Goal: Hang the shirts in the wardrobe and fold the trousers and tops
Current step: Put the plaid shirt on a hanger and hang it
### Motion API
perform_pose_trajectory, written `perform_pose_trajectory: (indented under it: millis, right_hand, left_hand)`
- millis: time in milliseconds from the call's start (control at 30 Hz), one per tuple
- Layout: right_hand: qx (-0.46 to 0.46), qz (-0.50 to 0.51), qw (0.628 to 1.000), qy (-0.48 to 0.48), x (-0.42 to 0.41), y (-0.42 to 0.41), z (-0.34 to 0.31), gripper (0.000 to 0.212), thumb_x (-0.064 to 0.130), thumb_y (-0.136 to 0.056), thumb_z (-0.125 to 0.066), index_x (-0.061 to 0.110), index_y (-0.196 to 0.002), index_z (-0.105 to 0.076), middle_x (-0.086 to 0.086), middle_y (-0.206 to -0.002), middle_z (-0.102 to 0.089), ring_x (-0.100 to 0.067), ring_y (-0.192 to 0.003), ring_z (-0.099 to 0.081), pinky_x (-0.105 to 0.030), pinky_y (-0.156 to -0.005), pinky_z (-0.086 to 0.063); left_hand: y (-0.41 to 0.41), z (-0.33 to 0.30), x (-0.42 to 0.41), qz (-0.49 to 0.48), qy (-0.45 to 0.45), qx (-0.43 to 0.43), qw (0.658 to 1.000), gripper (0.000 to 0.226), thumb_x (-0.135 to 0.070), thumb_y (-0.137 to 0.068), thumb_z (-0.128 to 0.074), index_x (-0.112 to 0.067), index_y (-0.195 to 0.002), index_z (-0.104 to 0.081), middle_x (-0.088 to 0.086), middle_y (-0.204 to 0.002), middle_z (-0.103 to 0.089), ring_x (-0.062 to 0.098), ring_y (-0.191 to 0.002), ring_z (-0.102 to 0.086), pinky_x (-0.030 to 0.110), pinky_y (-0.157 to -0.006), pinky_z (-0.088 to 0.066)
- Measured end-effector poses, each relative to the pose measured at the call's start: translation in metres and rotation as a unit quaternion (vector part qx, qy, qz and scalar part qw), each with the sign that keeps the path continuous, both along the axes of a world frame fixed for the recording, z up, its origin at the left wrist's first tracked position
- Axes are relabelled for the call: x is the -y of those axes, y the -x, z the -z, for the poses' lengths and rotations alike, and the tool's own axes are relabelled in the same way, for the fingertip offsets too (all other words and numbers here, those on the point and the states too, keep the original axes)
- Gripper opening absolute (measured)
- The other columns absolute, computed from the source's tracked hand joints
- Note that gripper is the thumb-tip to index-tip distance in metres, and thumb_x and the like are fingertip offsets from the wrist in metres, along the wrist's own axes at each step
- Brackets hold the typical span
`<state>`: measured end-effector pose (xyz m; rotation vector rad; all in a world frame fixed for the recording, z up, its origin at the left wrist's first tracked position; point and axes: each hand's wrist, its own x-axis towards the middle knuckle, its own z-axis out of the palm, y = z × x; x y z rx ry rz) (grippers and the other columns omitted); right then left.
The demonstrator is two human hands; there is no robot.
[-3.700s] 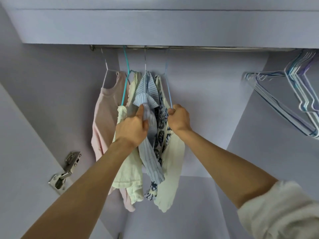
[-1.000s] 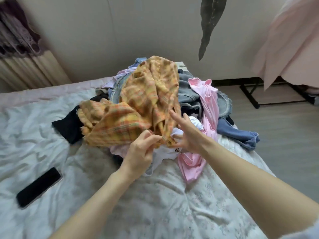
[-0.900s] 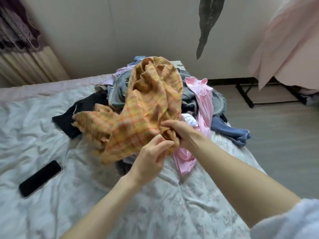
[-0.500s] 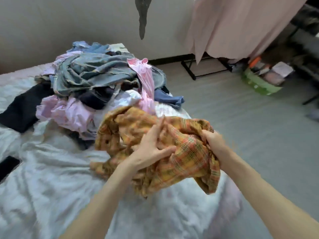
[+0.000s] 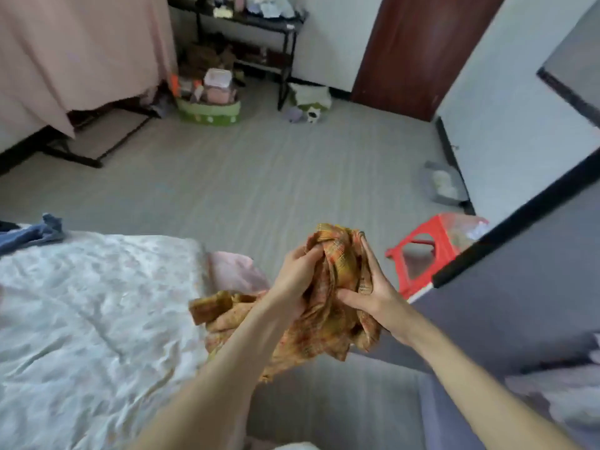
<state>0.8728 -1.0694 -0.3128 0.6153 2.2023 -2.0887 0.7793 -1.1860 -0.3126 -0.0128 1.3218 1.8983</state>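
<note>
I am holding the bunched plaid shirt [image 5: 328, 306] in mid-air beside the bed [image 5: 97, 319], left hand [image 5: 297, 282] gripping its top, right hand [image 5: 373, 287] pinching alongside; its length is hanging downward beneath both.

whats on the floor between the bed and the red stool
In the head view, a crumpled pink cloth lies by the bed corner. Nearer the red stool, the left hand and right hand grip the plaid shirt above bare floor.

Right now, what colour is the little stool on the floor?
The stool is red, seen from the head camera.
</note>
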Motion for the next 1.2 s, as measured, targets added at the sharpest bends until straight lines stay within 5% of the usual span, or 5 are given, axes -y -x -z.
perform_pose_trajectory:
  millis: [367,533,700,833,1200]
  right_hand:
    - [0.006,0.285,0.954,-0.093,-0.139,-0.223,-0.073,0.011,0.015,-0.075,-0.069,0.005,-0.072,-0.065,-0.004,-0.063,-0.065,-0.008,-0.054,-0.062,-0.012,-0.047,-0.046]
    - [0.025,0.414,0.909,0.032,-0.178,-0.263,-0.074,0.016,0.031,-0.084,-0.062,0.016,-0.086,-0.066,-0.005,-0.087,-0.068,-0.019,-0.081,-0.064,-0.031,-0.079,-0.051]
    - [-0.131,0.544,0.796,0.232,-0.201,-0.299,-0.067,0.035,0.028,-0.097,-0.038,0.010,-0.073,-0.055,-0.002,-0.053,-0.062,-0.009,-0.045,-0.060,-0.014,-0.044,-0.047]
    - [-0.169,0.515,0.790,0.287,-0.208,-0.323,-0.059,0.037,0.041,-0.090,-0.047,0.013,-0.108,-0.065,-0.010,-0.110,-0.067,-0.022,-0.102,-0.063,-0.037,-0.087,-0.047]
    - [-0.096,0.680,0.714,0.134,-0.191,-0.373,-0.023,0.011,0.004,-0.086,-0.057,0.002,-0.083,-0.067,-0.007,-0.064,-0.069,-0.017,-0.060,-0.065,-0.021,-0.051,-0.051]
  left_hand:
    - [-0.134,-0.062,-0.179,0.134,0.138,-0.561,0.805,0.026,-0.025,-0.091,-0.057,-0.012,-0.070,-0.065,0.005,-0.074,-0.054,0.026,-0.075,-0.054,0.032,-0.070,-0.043]
    - [-0.160,-0.045,-0.199,0.279,0.015,-0.371,0.886,0.046,-0.045,-0.086,-0.056,-0.028,-0.127,-0.048,-0.002,-0.091,-0.057,-0.006,-0.075,-0.057,0.010,-0.069,-0.046]
    - [-0.218,-0.008,-0.210,0.518,-0.021,-0.182,0.836,0.042,-0.036,-0.084,-0.061,-0.019,-0.121,-0.054,-0.015,-0.102,-0.069,0.002,-0.093,-0.066,0.016,-0.074,-0.052]
    - [-0.237,-0.020,-0.252,0.475,-0.002,-0.137,0.869,0.022,-0.019,-0.095,-0.050,-0.005,-0.104,-0.064,-0.001,-0.087,-0.073,0.014,-0.083,-0.070,0.024,-0.067,-0.056]
    - [-0.255,-0.061,-0.327,0.433,0.054,-0.384,0.814,0.019,-0.019,-0.096,-0.048,-0.012,-0.084,-0.061,0.009,-0.086,-0.066,0.027,-0.085,-0.064,0.037,-0.082,-0.053]
